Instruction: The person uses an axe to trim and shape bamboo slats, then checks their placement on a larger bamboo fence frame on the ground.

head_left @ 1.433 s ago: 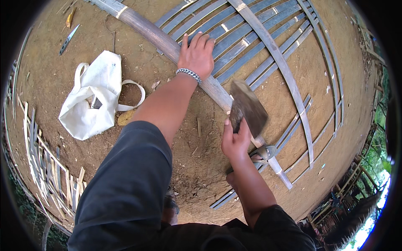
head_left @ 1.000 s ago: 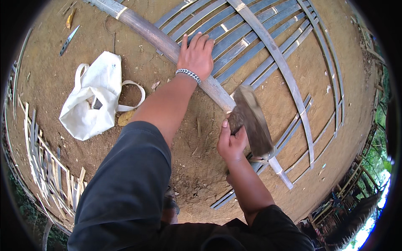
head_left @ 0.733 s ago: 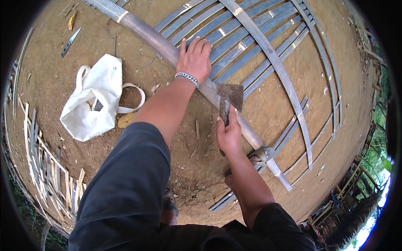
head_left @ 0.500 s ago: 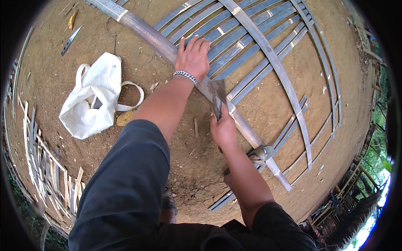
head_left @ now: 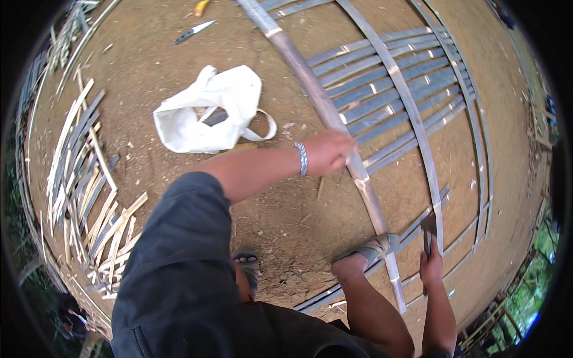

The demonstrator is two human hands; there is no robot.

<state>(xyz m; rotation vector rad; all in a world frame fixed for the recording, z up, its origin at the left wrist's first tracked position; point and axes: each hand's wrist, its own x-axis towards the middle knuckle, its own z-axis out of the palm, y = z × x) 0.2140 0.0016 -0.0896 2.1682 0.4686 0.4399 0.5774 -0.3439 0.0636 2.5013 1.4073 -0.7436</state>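
A thick bamboo pole (head_left: 310,83) runs from the upper middle down to the lower right. Over it, my left hand (head_left: 329,152) with a chain bracelet is blurred; whether its fingers grip the pole I cannot tell. Dark bamboo slats (head_left: 382,98) lie against the pole's right side, crossed by long curved strips (head_left: 416,119) in a lattice. At the lower right, my right hand (head_left: 431,267) is closed round the handle of a broad-bladed cleaver (head_left: 430,223). Its blade points away from me, near the lower end of a curved strip.
My sandalled right foot (head_left: 373,249) is at the pole's lower part, the left foot (head_left: 248,262) on bare soil. A white cloth bag (head_left: 239,89) lies left of the pole, with a knife (head_left: 194,32) beyond it. Split bamboo pieces (head_left: 89,173) are heaped at the left.
My right hand has carried the cleaver away from the pole to the lower right. The left hand has moved nearer along the pole. The whole view has shifted and turned.
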